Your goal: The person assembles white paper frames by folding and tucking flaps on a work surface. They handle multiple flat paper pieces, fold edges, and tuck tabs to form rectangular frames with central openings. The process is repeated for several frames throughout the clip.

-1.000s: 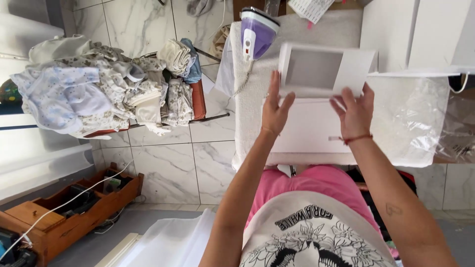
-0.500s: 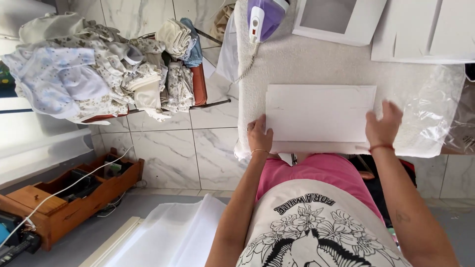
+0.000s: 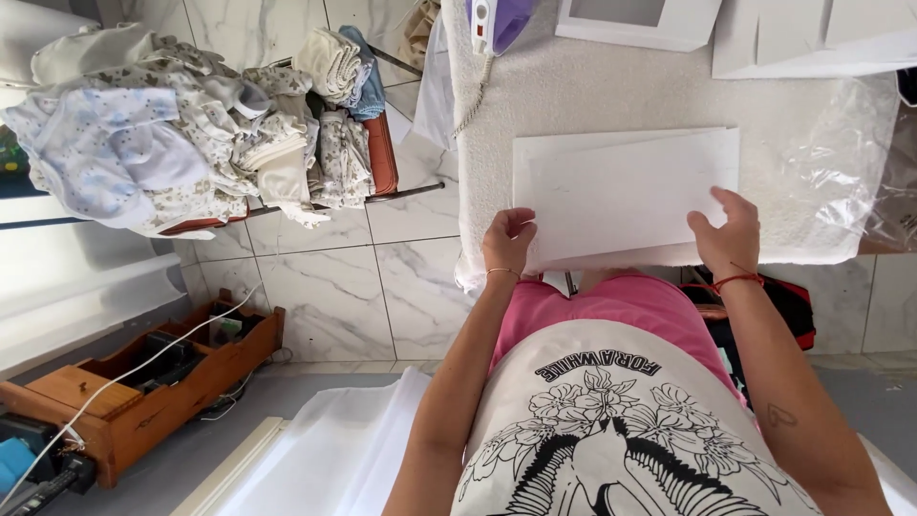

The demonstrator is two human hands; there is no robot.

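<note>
Gripping white sheet (image 3: 626,196) (both hands)

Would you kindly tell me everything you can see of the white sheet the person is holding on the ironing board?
The white sheet is a flat, thin rectangle, like paper or stiff card, apparently two layers slightly offset. It lies flat on the ironing board, which has a pale towelling cover. The left hand grips its near-left corner; the right hand presses on its near-right edge.
</note>
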